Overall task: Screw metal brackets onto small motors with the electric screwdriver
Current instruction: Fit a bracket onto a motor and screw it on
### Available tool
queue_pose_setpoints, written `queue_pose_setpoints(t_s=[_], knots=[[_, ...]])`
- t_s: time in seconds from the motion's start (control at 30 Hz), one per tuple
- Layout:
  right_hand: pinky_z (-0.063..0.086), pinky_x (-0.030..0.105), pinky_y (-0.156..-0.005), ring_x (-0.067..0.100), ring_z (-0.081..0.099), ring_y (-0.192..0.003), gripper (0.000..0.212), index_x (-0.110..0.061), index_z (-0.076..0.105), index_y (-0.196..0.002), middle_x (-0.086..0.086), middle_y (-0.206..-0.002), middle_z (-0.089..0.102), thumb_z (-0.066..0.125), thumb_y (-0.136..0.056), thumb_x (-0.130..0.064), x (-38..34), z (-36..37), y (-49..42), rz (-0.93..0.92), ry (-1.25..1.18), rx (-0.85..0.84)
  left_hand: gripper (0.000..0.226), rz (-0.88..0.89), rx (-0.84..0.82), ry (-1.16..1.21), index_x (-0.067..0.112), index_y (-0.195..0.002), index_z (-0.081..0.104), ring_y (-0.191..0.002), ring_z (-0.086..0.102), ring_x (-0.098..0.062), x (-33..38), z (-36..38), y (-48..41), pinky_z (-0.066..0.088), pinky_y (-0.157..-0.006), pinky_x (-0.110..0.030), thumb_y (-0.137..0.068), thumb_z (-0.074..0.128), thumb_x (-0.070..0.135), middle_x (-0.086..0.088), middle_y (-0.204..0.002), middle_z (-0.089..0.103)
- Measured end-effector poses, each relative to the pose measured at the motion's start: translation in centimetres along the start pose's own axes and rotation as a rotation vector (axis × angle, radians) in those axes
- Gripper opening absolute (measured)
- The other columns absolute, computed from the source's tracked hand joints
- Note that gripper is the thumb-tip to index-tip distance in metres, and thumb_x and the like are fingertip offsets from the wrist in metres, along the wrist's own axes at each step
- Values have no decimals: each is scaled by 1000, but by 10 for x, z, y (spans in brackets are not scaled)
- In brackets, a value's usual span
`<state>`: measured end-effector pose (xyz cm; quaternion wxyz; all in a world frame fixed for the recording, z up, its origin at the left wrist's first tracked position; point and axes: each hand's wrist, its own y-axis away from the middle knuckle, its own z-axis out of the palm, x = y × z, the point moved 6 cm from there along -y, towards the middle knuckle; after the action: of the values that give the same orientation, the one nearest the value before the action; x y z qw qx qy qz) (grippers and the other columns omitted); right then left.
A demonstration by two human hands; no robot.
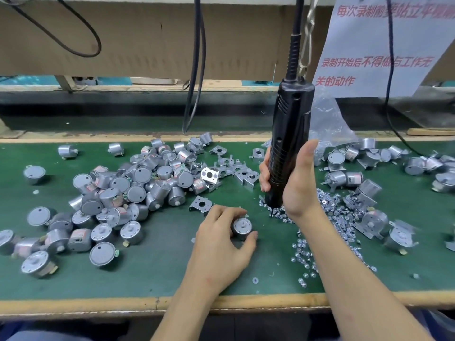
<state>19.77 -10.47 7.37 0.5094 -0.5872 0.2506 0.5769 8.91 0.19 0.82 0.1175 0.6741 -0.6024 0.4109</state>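
My left hand (219, 242) grips a small round silver motor (242, 227) standing on the green mat, shaft side up. My right hand (293, 178) is wrapped around the black electric screwdriver (288, 143), which hangs upright from a cord and chain. Its bit points down into a scatter of small screws (327, 215) just right of the motor. A lone metal bracket (200, 205) lies just beyond my left fingers. More brackets (236, 168) lie in a loose heap behind it.
A big pile of bare motors (138, 188) covers the mat's left half. Motors with brackets (369, 173) lie at the right. A clear plastic bag (330, 124) sits behind the screwdriver. Cables (197, 70) hang at the back. The bench's wooden edge (98, 306) runs near me.
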Motion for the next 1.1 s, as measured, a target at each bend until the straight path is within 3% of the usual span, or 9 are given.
queue_pose_setpoints(t_s=[0.17,1.1], knots=[[39,37,-54,23,44,-46,80,-27,61,-70,2,-60,52,38,-63,-103,-4,3,2,-5,4,-15,37,-3,-17,-15,26,-111,67,-81,52,-3,2,0,-1,38,-78,-9,-74,70,21,19,-96,53],[42,33,-51,21,46,-49,73,-32,63,-70,-2,-60,54,37,-68,-100,-3,1,1,-38,14,32,27,-17,9,-31,25,-102,68,-78,51,-1,4,-2,-2,35,-74,-7,-76,75,21,17,-87,51]])
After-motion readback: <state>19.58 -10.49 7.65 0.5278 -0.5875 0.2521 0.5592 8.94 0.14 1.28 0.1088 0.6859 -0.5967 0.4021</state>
